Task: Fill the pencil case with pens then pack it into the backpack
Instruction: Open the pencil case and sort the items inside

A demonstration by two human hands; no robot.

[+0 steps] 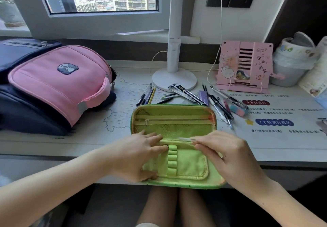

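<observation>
I am working at the near edge of the bench (92, 145), where the green pencil case (174, 120) is lying fully open, its long axis running left to right, its lid half with the zipped mesh pocket on the far side and the half with the elastic loops (172, 157) towards me, overhanging the edge a little. My left hand (139, 156) is resting flat on the left part of the inner flap, fingers spread and gripping nothing, simply pinning the fabric down. My right hand (224, 154) is pinching a slim clear pen (185, 139) between thumb and fingertips, lying roughly along the case's length with its free end pointing left towards the loops; which end is the tip I cannot tell, since the pen is pale and blurred against the lining. To do this step well, I judge I should be keeping the pen parallel to the case's long axis, feeding it under the flap or through a loop while the left hand is holding the flap taut so the fabric is not bunching. The other pens (219, 106) are lying scattered on the far side of the case, most to its right by the eraser (238, 110) and a few (146, 94) to the left near the lamp base (174, 81). The pink and navy backpack (53, 85) is lying on its side at the far left, well apart from the case, so filling looks barely begun and packing is not yet due.
</observation>
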